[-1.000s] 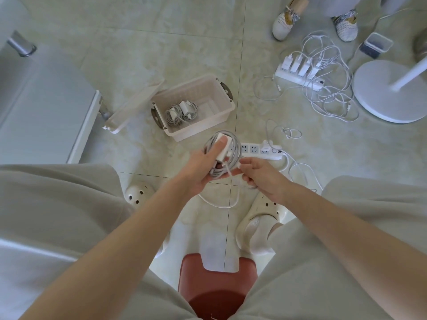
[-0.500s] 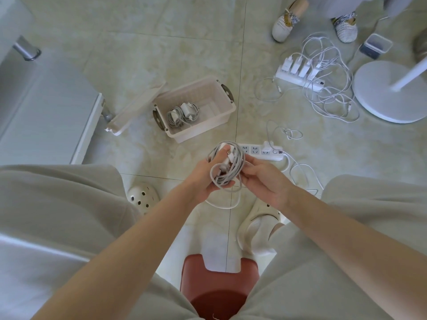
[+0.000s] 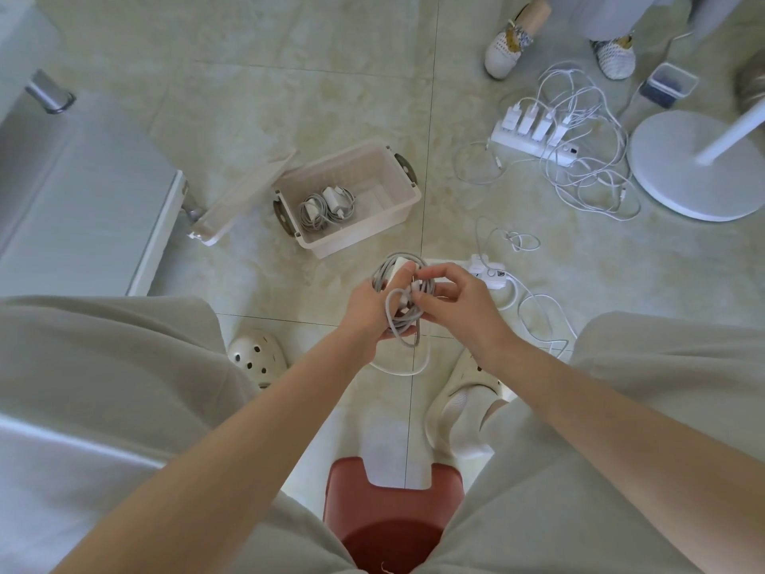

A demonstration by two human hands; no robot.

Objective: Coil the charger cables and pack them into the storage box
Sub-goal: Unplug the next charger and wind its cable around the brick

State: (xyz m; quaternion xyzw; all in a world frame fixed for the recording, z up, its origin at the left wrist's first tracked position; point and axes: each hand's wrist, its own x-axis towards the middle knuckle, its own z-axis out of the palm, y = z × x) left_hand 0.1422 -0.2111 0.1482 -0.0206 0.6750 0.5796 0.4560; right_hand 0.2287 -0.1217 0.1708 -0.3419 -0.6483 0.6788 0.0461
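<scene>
The coiled cable [image 3: 395, 319] is gripped by the left hand [image 3: 366, 310] and pinched by the right hand [image 3: 457, 300]. The open storage box [image 3: 358, 236] is found ahead, a bit left — nearer the left hand.

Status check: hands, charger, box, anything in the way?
Left hand grips coiled charger, right hand pinches it. Tail hangs loose below. Box open, two coils inside; nothing seen in the way.

Left hand [image 3: 366, 304] holds coiled cable [image 3: 399, 296]; right hand [image 3: 457, 302] pinches it, near storage box [image 3: 397, 209]
</scene>
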